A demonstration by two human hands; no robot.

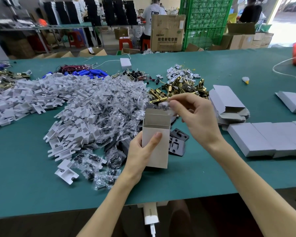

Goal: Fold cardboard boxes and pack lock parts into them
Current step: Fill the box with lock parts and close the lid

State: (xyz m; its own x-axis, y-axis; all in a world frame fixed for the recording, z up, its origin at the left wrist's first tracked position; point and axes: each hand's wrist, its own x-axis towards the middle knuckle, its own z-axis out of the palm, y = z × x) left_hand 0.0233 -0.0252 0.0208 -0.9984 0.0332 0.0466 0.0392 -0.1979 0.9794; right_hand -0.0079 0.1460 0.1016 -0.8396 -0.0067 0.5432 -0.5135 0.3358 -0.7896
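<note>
1. Heaps at far left: white inserts point(41, 100), stiff, matte and notched, piled loose on the green table point(32, 168), likely so they can be grabbed without sorting.
2. Next over, parts packets point(113, 106): crinkled glossy film over small dark hardware, spilled toward the middle within easy reach.
3. Then the left hand point(140, 154), wrapped round the lower half of the cardboard box point(156, 142) with the thumb across its front face, keeping it upright and mouth up, probably to steady the opening for loading.
4. Thin grey-white board on that box, smooth outside and duller inside, top flaps standing open. Held at the centre of the table, just beside the black plates point(177, 142), which look like flat stamped metal with slots.
5. At the box mouth, the right hand point(195, 120), pinching a small clear packet point(166, 106) between thumb and fingertips. Packet blurred, contents unreadable.
6. Behind that hand, brass latches point(178, 89): shiny, cylindrical, tangled in a pile.
7. Further right, box blanks point(227, 103) stacked unfolded, then closed boxes point(263, 139) in a row, seemingly finished stock kept clear of the working spot.
</note>
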